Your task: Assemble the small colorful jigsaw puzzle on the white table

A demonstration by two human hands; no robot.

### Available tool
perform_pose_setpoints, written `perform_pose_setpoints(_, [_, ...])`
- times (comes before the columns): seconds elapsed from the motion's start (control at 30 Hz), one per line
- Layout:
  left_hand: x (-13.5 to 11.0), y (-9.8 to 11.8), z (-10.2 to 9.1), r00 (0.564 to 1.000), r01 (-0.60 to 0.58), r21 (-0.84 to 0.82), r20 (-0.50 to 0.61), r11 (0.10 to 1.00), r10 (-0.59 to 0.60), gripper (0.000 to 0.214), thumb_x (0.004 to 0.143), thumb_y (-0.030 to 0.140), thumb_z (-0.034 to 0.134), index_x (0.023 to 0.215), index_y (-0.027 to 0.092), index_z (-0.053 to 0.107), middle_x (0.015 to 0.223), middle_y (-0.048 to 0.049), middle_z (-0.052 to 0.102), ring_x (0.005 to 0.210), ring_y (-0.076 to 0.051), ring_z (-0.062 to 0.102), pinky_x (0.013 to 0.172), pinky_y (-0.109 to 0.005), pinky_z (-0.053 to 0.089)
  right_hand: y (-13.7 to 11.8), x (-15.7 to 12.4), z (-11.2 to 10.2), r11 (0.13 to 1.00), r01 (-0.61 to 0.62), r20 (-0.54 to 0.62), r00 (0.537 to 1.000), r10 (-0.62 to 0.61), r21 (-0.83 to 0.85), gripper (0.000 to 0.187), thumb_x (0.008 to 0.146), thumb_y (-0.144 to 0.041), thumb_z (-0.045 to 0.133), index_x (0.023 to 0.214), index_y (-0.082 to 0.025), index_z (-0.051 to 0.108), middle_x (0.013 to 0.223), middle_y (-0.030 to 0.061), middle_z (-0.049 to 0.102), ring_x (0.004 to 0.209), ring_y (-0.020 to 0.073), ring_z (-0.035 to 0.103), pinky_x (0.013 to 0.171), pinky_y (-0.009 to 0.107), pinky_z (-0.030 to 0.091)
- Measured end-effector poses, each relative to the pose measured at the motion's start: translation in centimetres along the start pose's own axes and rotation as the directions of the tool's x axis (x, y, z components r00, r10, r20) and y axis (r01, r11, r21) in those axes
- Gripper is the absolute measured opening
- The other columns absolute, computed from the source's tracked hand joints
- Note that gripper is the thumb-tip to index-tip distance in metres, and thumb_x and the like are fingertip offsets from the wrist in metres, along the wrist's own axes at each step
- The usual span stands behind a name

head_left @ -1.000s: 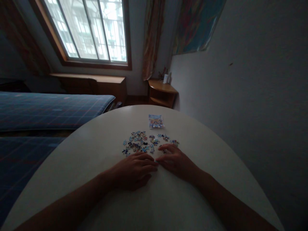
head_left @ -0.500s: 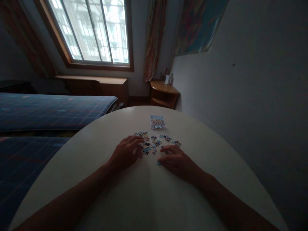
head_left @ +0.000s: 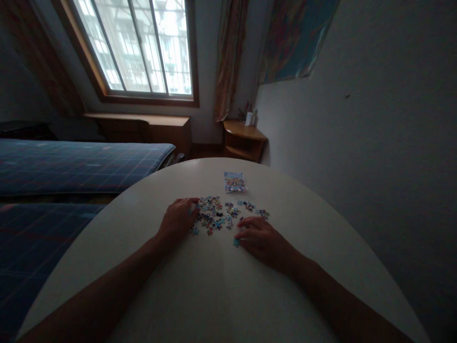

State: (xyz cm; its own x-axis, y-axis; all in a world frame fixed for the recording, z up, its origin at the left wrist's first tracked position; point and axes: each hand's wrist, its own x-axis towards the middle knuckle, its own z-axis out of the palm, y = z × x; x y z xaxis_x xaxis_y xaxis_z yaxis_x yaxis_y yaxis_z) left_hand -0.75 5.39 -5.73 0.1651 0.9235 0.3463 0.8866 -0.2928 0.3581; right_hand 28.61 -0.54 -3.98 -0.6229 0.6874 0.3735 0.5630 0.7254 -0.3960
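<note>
A scatter of small colourful puzzle pieces [head_left: 221,214] lies on a round white table [head_left: 221,295]. My left hand [head_left: 176,220] rests at the left edge of the scatter, fingers curled round a small bluish piece at its fingertips. My right hand [head_left: 259,236] lies flat on the table at the right of the pile, fingers together, with its fingertips on a single blue piece [head_left: 236,242] that sits apart from the others. Beyond the pile lies a small printed picture card [head_left: 234,181].
A bed with a blue checked cover [head_left: 71,164] stands to the left of the table. A wall runs close along the right. A wooden corner shelf [head_left: 244,138] and a window [head_left: 139,47] are at the back.
My left hand moved from beside my right hand up and left to the pile's left edge and closed on a piece. My right hand stayed, now with a blue piece at its fingertips.
</note>
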Motion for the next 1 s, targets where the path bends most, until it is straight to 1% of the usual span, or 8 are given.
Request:
perform_pose_setpoints(0.13, [0.2, -0.1, 0.1, 1.000, 0.020, -0.026, -0.002, 0.999, -0.020, 0.029, 0.089, 0.028, 0.055, 0.113, 0.021, 0.069, 0.113, -0.0071, 0.073, 0.110, -0.029, 0.063, 0.100, -0.043, 0.048, 0.1, 0.0, 0.1, 1.000, -0.005, 0.013, 1.000, 0.005, 0.002, 0.017, 0.091, -0.018, 0.062, 0.104, -0.025, 0.069, 0.119, 0.0098, 0.065, 0.115, 0.0237, 0.059, 0.099, 0.046, 0.049])
perform_pose_setpoints(0.37, [0.5, 0.1, 0.3, 1.000, 0.015, -0.085, 0.012, 0.996, -0.014, 0.035, 0.086, 0.024, 0.054, 0.117, 0.019, 0.068, 0.108, -0.0062, 0.074, 0.109, -0.027, 0.063, 0.101, -0.039, 0.047, 0.0, 0.0, 0.1, 1.000, -0.007, 0.007, 1.000, 0.007, 0.011, 0.017, 0.090, -0.017, 0.062, 0.104, -0.025, 0.069, 0.119, 0.0094, 0.065, 0.115, 0.0237, 0.059, 0.100, 0.046, 0.048])
perform_pose_setpoints(0.53, [0.6, 0.2, 0.1, 0.999, 0.032, -0.126, 0.017, 0.992, -0.030, 0.035, 0.084, 0.024, 0.054, 0.115, 0.019, 0.070, 0.110, -0.0068, 0.073, 0.107, -0.026, 0.065, 0.100, -0.038, 0.048, 0.0, 0.0, 0.0, 1.000, -0.006, 0.020, 1.000, 0.006, -0.003, 0.017, 0.091, -0.018, 0.062, 0.105, -0.025, 0.069, 0.120, 0.0095, 0.065, 0.115, 0.0235, 0.058, 0.100, 0.046, 0.048])
perform_pose_setpoints(0.67, [0.6, 0.1, -0.1, 0.999, 0.038, -0.160, 0.004, 0.986, -0.038, 0.033, 0.086, 0.027, 0.052, 0.110, 0.020, 0.073, 0.107, -0.0062, 0.074, 0.104, -0.025, 0.066, 0.100, -0.038, 0.049, 0.0, 0.0, 0.0, 1.000, 0.002, 0.013, 1.000, -0.002, -0.010, 0.017, 0.091, -0.019, 0.062, 0.104, -0.025, 0.069, 0.119, 0.0096, 0.065, 0.115, 0.0228, 0.059, 0.100, 0.044, 0.048])
perform_pose_setpoints(0.77, [0.6, 0.1, -0.3, 0.999, 0.034, -0.183, -0.011, 0.982, -0.036, 0.030, 0.088, 0.029, 0.050, 0.105, 0.021, 0.074, 0.105, -0.0058, 0.074, 0.102, -0.024, 0.067, 0.098, -0.039, 0.049, -0.1, 0.0, -0.1, 1.000, 0.010, 0.008, 1.000, -0.009, -0.013, 0.017, 0.091, -0.018, 0.061, 0.104, -0.025, 0.070, 0.118, 0.0093, 0.066, 0.114, 0.0228, 0.060, 0.099, 0.045, 0.049])
perform_pose_setpoints(0.87, [0.2, 0.7, -0.9, 0.998, 0.002, -0.232, -0.056, 0.973, -0.016, 0.028, 0.090, 0.029, 0.050, 0.104, 0.021, 0.072, 0.106, -0.0066, 0.074, 0.101, -0.023, 0.067, 0.096, -0.039, 0.050, -0.2, 0.1, -0.1, 1.000, 0.009, -0.020, 1.000, -0.009, -0.005, 0.019, 0.092, -0.019, 0.060, 0.108, -0.023, 0.068, 0.116, 0.0098, 0.067, 0.112, 0.0227, 0.061, 0.098, 0.044, 0.050])
perform_pose_setpoints(0.97, [-0.8, 2.4, -1.4, 0.987, -0.089, -0.332, -0.153, 0.939, 0.040, 0.022, 0.092, 0.031, 0.052, 0.101, 0.020, 0.069, 0.103, -0.0068, 0.074, 0.098, -0.023, 0.068, 0.093, -0.040, 0.052, -0.3, 0.3, 0.0, 0.999, -0.044, -0.090, 0.995, 0.044, -0.004, 0.019, 0.093, -0.020, 0.057, 0.109, -0.022, 0.067, 0.111, 0.0094, 0.070, 0.107, 0.0219, 0.063, 0.097, 0.043, 0.050])
perform_pose_setpoints(1.0, [-1.3, 3.2, -1.4, 0.984, -0.124, -0.360, -0.164, 0.925, 0.068, 0.019, 0.091, 0.030, 0.053, 0.099, 0.021, 0.069, 0.101, -0.0064, 0.074, 0.097, -0.023, 0.068, 0.091, -0.039, 0.052, -0.4, 0.3, 0.1, 0.997, -0.072, -0.119, 0.990, 0.071, -0.002, 0.018, 0.094, -0.020, 0.057, 0.109, -0.022, 0.067, 0.109, 0.0090, 0.071, 0.105, 0.0218, 0.064, 0.096, 0.043, 0.050])
